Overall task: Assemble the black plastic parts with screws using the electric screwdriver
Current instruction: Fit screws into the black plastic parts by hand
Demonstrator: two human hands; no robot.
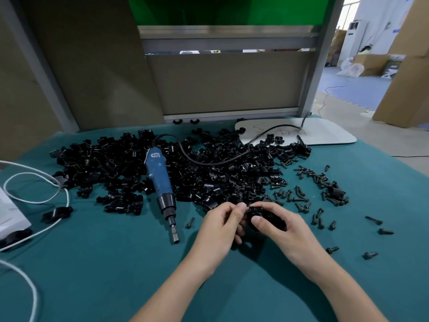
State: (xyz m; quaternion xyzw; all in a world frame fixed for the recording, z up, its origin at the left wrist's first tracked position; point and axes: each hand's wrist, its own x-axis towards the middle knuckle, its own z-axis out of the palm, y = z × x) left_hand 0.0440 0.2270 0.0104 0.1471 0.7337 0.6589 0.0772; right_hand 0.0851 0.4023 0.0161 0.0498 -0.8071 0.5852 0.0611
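My right hand [285, 226] grips a black plastic part [270, 217] just above the green cloth, thumb across its front. My left hand [220, 225] pinches something small at the part's left end, probably a screw, but fingers hide it. A large heap of black plastic parts [185, 168] covers the middle of the table. The blue electric screwdriver [160, 182] lies on the heap's near edge, bit pointing toward me, untouched. Loose black screws [313, 189] are scattered to the right of my hands, and a single screw [190, 222] lies beside the screwdriver's tip.
The screwdriver's black cable [209, 159] loops over the heap toward a white board [325, 133] at the back right. White cables [34, 201] and a white device [9, 214] sit at the left edge. A grey partition [227, 84] stands behind the table.
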